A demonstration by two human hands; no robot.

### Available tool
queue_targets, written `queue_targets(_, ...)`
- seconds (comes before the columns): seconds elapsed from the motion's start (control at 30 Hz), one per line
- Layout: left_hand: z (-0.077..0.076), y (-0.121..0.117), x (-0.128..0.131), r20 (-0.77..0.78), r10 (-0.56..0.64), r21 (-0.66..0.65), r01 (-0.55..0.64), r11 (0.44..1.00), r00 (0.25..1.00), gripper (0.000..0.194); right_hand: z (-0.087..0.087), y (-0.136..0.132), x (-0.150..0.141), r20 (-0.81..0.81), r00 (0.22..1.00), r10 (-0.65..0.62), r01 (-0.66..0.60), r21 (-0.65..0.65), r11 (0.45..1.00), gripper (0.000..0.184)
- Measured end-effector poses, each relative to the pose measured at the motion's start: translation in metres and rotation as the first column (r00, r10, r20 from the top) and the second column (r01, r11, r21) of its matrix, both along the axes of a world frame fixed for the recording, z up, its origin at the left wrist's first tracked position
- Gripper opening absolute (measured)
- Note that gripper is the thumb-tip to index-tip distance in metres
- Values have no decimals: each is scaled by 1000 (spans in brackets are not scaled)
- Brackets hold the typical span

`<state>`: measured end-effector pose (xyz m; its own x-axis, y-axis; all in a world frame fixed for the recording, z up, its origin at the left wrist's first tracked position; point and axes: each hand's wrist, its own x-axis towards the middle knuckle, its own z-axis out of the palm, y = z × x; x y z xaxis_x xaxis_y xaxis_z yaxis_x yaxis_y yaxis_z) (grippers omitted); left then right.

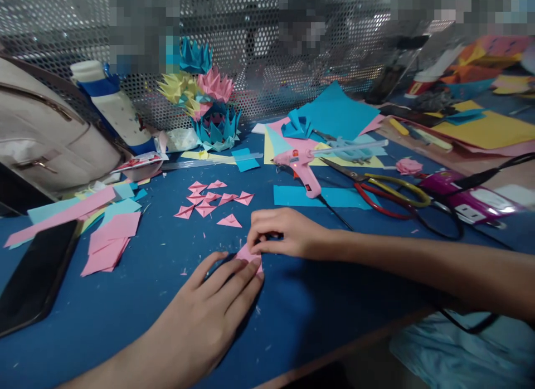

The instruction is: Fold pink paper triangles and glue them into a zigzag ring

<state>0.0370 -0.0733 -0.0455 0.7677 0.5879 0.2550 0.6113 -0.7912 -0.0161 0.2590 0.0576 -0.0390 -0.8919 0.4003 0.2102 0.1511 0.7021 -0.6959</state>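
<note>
A small piece of pink paper (246,253) lies on the blue tabletop under both hands. My left hand (221,305) is spread flat, its fingertips resting on the paper's near part. At the paper's upper right corner, my right hand (284,232) is closed in a pinch, thumb against fingers, on the edge. Just beyond are several folded pink paper pieces (205,209), with a single folded triangle (229,220) nearest my hands. Over to the left sits a stack of loose pink paper squares (109,244).
A pink glue gun (301,169) lies beyond my right hand, beside scissors (376,191) and a blue paper strip (326,197). A phone (37,277), bag (50,127) and bottle (112,107) are on the left. Folded paper flowers (217,127) stand by the perforated metal screen (259,60).
</note>
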Motion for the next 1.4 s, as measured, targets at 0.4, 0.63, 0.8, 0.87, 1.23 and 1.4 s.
queue_targets(0.4, 6, 2, 1, -45, 17, 38, -15, 999, 999, 45, 11, 18, 14, 19, 925, 380, -376, 193, 906, 27)
queue_targets(0.63, 5, 4, 1, -22, 7, 36, -6, 999, 1000, 45, 9, 17, 13, 74, 925, 373, -379, 250, 891, 35)
queue_targets(0.8, 6, 3, 0, -21, 7, 39, -6, 999, 1000, 44, 12, 23, 16, 106, 942, 317, -334, 353, 874, 38)
queue_targets(0.87, 6, 3, 0, -30, 2, 44, -1, 999, 1000, 44, 13, 24, 17, 99, 947, 305, -319, 387, 865, 35)
queue_targets(1.23, 8, 22, 14, 36, -136, 396, 110, 912, 990, 25, 10, 13, 4, -33, 999, 32, -28, 128, 991, 33)
queue_targets(1.4, 11, 27, 9, 78, -178, 401, 132, 906, 981, 23, 13, 7, 3, 6, 999, -37, 35, 154, 987, 23)
